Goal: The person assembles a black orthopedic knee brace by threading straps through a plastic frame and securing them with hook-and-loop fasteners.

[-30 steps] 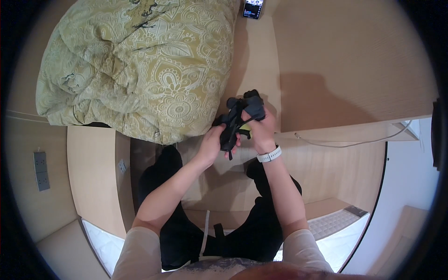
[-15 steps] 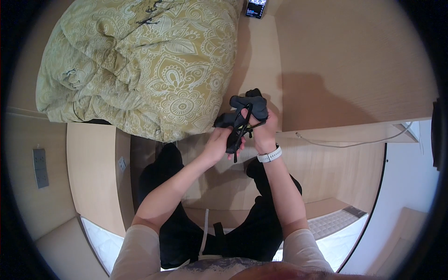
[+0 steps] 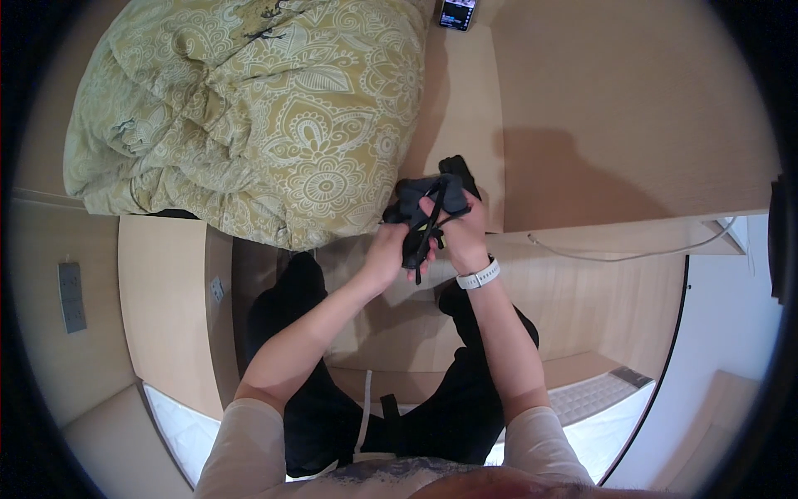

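Observation:
In front of me, both hands are on a bundle of dark grey, soft-looking material [image 3: 440, 194] with thin black straps or bars across it; its exact kind I cannot make out. My left hand [image 3: 386, 254] closes on the lower left side of it, beside a black part that hangs down. My right hand [image 3: 470, 233], with a white watch band [image 3: 480, 274] at the wrist, grips it from the right, fingers wrapped round and partly hidden. A black oblong thing [image 3: 457, 170] shows just beyond the bundle; whether it is joined to it I cannot tell.
A puffy yellow-green quilt [image 3: 324, 141] with white patterns fills the far left. Right of it runs a light wood surface [image 3: 465, 100] with a phone [image 3: 457, 14] at its far end. A wooden panel [image 3: 623, 108] stands right; a pale cable [image 3: 615, 260] hangs below it.
The bundle has shifted slightly left and turned in my hands. More of the black oblong thing beyond it now shows. My arms have barely moved.

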Action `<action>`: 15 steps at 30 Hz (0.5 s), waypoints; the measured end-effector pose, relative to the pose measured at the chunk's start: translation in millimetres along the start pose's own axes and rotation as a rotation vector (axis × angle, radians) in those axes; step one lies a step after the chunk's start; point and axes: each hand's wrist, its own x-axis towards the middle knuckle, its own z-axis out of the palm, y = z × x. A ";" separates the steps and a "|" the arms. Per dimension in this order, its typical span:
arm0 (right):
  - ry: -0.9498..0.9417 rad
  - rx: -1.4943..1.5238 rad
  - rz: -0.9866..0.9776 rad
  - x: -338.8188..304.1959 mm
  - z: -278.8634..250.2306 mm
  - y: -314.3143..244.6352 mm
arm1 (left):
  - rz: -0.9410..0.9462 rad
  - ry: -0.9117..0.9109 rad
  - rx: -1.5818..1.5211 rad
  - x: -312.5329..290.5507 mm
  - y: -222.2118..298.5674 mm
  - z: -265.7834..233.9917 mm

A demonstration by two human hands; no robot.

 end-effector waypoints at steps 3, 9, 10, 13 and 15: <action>-0.127 0.027 0.110 -1.5 -4.9 -5.7 | 0.041 0.065 -0.110 -1.5 -1.4 -3.6; 0.095 0.039 -0.109 4.6 -4.2 14.8 | -0.011 -0.077 0.082 -3.0 5.7 -2.9; 0.056 0.049 0.035 -4.6 4.4 4.1 | -0.007 -0.100 0.074 -3.3 2.3 -5.3; -0.155 0.010 0.098 -2.1 0.3 -2.0 | 0.034 0.060 -0.101 -1.9 -2.1 -5.9; -0.177 0.018 0.079 0.4 -7.8 -5.8 | 0.033 0.064 -0.102 -3.1 2.8 -4.3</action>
